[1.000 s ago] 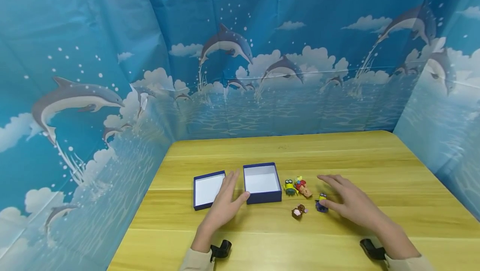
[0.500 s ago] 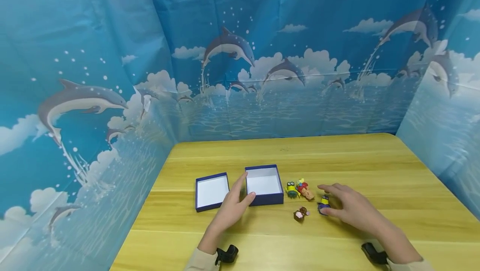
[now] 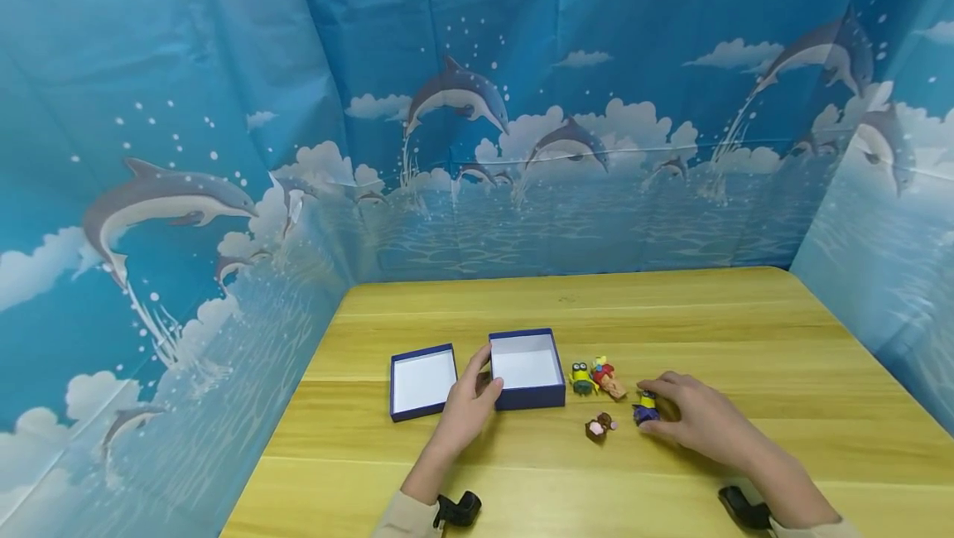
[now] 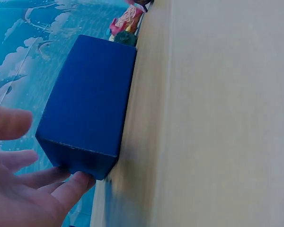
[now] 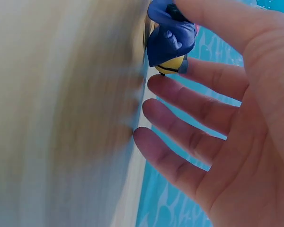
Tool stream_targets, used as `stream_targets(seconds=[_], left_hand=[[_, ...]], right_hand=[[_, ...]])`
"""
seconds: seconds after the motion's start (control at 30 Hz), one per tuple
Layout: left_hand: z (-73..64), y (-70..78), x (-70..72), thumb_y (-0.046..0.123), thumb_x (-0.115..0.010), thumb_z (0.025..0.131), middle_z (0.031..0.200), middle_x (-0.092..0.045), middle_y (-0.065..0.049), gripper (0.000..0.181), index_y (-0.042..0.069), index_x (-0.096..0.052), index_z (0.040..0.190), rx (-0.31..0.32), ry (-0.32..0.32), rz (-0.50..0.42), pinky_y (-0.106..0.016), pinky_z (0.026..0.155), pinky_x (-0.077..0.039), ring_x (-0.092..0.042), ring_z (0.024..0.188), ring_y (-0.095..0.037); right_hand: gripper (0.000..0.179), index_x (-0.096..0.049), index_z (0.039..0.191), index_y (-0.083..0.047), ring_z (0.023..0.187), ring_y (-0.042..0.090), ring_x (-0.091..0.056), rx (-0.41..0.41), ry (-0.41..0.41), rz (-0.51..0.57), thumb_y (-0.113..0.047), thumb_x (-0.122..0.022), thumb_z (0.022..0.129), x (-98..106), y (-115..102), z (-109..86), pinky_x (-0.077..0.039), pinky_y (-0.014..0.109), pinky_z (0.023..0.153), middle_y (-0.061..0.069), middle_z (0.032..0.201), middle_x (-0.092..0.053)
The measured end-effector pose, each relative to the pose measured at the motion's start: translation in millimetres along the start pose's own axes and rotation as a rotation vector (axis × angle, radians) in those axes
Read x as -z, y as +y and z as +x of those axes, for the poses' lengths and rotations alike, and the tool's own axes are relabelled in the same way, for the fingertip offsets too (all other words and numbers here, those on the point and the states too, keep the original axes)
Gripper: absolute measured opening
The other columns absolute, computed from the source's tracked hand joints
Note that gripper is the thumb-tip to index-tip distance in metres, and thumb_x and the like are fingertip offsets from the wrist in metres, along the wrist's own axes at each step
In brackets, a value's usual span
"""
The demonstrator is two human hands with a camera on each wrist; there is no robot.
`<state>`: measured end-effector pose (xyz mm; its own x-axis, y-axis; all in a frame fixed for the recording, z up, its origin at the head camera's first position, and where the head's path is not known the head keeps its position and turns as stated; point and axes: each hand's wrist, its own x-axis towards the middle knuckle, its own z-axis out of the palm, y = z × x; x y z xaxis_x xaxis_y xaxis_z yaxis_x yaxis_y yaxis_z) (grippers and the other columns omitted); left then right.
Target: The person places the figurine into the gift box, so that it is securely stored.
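My left hand (image 3: 465,414) is at the left side of the open blue box (image 3: 527,396), which has a white inside. In the left wrist view, several fingertips touch the end wall of the box (image 4: 90,94), with the thumb held apart from it. My right hand (image 3: 696,422) pinches a small minion figure (image 3: 646,410) in purple clothes between thumb and index finger, low at the table. In the right wrist view, the other fingers extend below the minion figure (image 5: 173,42). To its left lies a brown figure (image 3: 598,429) with a pink patch.
A shallow blue lid (image 3: 421,382), white inside, lies left of the box. Just right of the box are a yellow-green minion figure (image 3: 580,378) and a red-and-tan figure (image 3: 609,380). Dolphin-print curtains (image 3: 477,215) border the wooden table (image 3: 656,306).
My left hand has moved right, from over the lid to the side of the box. My right thumb and index finger have closed on the purple-clothed minion figure.
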<state>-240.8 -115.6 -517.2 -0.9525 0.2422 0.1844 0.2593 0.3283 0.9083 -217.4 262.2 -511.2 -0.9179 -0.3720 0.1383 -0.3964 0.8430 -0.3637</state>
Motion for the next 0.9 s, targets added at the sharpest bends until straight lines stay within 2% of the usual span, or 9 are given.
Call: stream_targets(seconds=[0.13, 0.2, 0.47, 0.9], left_hand=[[-0.6, 1.1, -2.2, 0.015, -0.054, 0.106, 0.159, -0.035, -0.015, 0.057, 0.014, -0.032, 0.159, 0.026, 0.013, -0.009, -0.046, 0.106, -0.044, -0.048, 0.133, -0.040], [-0.8, 1.0, -3.3, 0.014, -0.054, 0.105, 0.160, -0.034, -0.014, 0.057, 0.016, -0.033, 0.158, 0.036, 0.018, -0.014, -0.046, 0.106, -0.043, -0.047, 0.134, -0.040], [-0.7, -4.0, -1.1, 0.021, -0.055, 0.106, 0.160, -0.033, -0.009, 0.054, 0.023, -0.037, 0.157, 0.052, 0.004, -0.045, -0.043, 0.105, -0.045, -0.046, 0.135, -0.039], [-1.0, -6.6, -0.3, 0.026, -0.053, 0.107, 0.161, -0.033, -0.010, 0.054, 0.019, -0.036, 0.158, 0.062, -0.014, -0.042, -0.042, 0.103, -0.047, -0.048, 0.133, -0.037]], right_hand=[[0.067, -0.068, 0.129, -0.011, 0.100, 0.023, -0.063, -0.005, -0.009, -0.009, -0.056, -0.078, 0.081, 0.3, -2.1, -0.2, -0.055, 0.049, 0.080, -0.002, 0.112, -0.064], [0.065, -0.069, 0.128, -0.010, 0.100, 0.023, -0.063, -0.009, -0.004, -0.009, -0.054, -0.080, 0.081, 0.4, -2.7, 0.0, -0.055, 0.048, 0.081, -0.001, 0.111, -0.065], [0.061, -0.070, 0.124, -0.011, 0.096, 0.020, -0.062, -0.030, -0.002, -0.003, -0.052, -0.081, 0.080, -1.4, -3.2, 0.2, -0.054, 0.045, 0.078, -0.003, 0.108, -0.064], [0.061, -0.070, 0.124, -0.011, 0.097, 0.023, -0.063, -0.039, 0.003, 0.011, -0.052, -0.081, 0.080, -1.5, -2.5, 1.5, -0.054, 0.048, 0.078, -0.002, 0.109, -0.065]])
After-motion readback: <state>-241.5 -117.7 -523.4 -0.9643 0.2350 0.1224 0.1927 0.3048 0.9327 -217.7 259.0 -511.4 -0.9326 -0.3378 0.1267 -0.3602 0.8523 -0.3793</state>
